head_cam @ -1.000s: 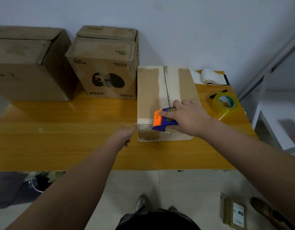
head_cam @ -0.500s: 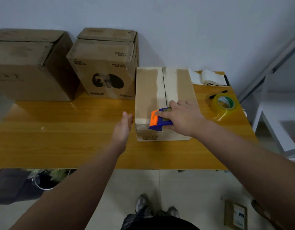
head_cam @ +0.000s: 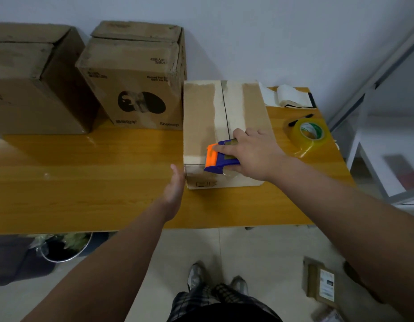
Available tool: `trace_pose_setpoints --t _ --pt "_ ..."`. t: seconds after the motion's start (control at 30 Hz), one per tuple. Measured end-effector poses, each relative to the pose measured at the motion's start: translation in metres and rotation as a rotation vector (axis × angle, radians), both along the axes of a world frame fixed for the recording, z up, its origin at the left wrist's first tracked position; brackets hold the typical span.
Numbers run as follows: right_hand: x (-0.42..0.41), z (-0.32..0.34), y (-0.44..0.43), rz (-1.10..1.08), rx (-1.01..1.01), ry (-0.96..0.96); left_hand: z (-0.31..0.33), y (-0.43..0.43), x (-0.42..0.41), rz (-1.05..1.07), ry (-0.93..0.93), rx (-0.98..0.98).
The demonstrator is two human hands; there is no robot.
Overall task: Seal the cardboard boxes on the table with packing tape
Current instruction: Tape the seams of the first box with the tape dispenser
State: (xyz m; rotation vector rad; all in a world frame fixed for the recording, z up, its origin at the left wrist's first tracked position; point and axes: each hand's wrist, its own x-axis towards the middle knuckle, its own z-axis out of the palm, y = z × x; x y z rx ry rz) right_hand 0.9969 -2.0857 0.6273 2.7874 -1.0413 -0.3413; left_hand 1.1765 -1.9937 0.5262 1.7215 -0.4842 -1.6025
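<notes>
**Dispenser at the near edge of the low box**

On the glossy wooden table (head_cam: pixel 85 194), a large plain box (head_cam: pixel 27 89) sits at ten o'clock of the view, cut off by the left frame edge. At its three o'clock stands a printed box (head_cam: pixel 136 89) with dented flaps and round black artwork. The left hand (head_cam: pixel 175 189), fingers straight and together, lies flat against the left side of the low box (head_cam: pixel 201 117) at its near corner. That box is at the centre, matt brown, with pale bands flanking a dark seam. At its six o'clock edge the right hand (head_cam: pixel 255 154) is clamped round an orange-and-blue tape dispenser (head_cam: pixel 221 159), hiding its rear half. Clear tape glints faintly below. At the box's two o'clock lies folded white material (head_cam: pixel 289 98), hard to identify. A glossy yellowish tape roll (head_cam: pixel 310 133) sits at three o'clock, with a black pen (head_cam: pixel 300 119) just behind.
</notes>
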Motion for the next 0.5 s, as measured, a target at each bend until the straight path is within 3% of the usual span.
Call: trace_pose_setpoints --t 0.13,0.23,0.33,0.5 --pt "0.000 0.002 -0.003 0.009 0.008 0.003 0.003 0.007 0.021 -0.039 -0.357 -0.254" --pt "0.000 0.002 -0.004 0.016 0.017 0.003 0.008 0.003 0.039 -0.316 -0.693 -0.565" --pt "0.000 0.002 -0.005 0.017 0.018 0.001 0.007 -0.012 0.047 -0.630 -0.969 -0.639" --pt "0.000 0.002 -0.006 0.015 0.017 0.005 0.002 -0.034 0.055 -0.777 -1.232 -0.685"
